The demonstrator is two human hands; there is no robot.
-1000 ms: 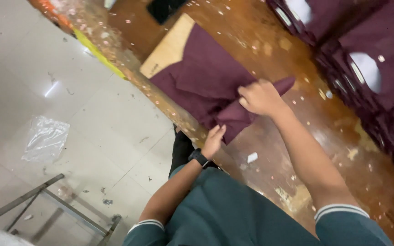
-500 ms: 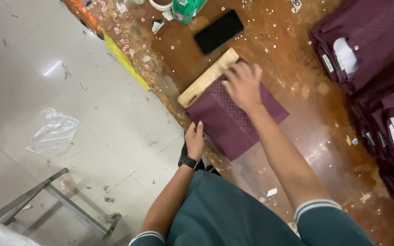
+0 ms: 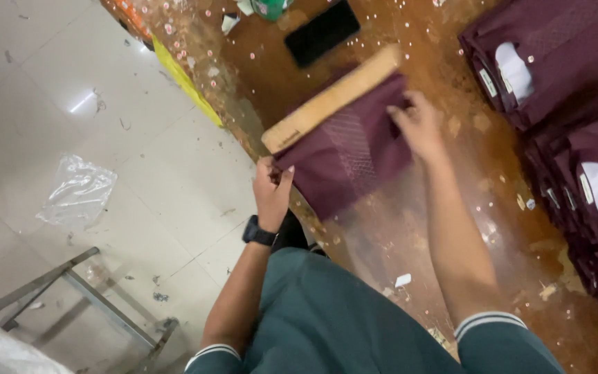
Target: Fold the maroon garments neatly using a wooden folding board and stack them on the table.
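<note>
A folded maroon shirt [image 3: 354, 156] lies on a worn brown table [image 3: 451, 228], wrapped around a tan folding board [image 3: 327, 104] whose upper edge sticks out. My left hand [image 3: 273, 185] pinches the shirt's near left corner at the table's edge; a black watch sits on that wrist. Resting on the shirt's far right edge, my right hand [image 3: 420, 125] grips the fabric there. The picture is blurred around the shirt.
Stacks of folded maroon shirts [image 3: 555, 62] with white collar cards fill the table's right side. A black phone [image 3: 322, 31] lies beyond the board. The tiled floor on the left holds a clear plastic bag [image 3: 77, 190] and a metal frame [image 3: 70, 291].
The shirt went from a loose spread to a compact fold around the board. My left hand rose from below the table edge to grasp its corner; my right hand shifted to the right edge.
</note>
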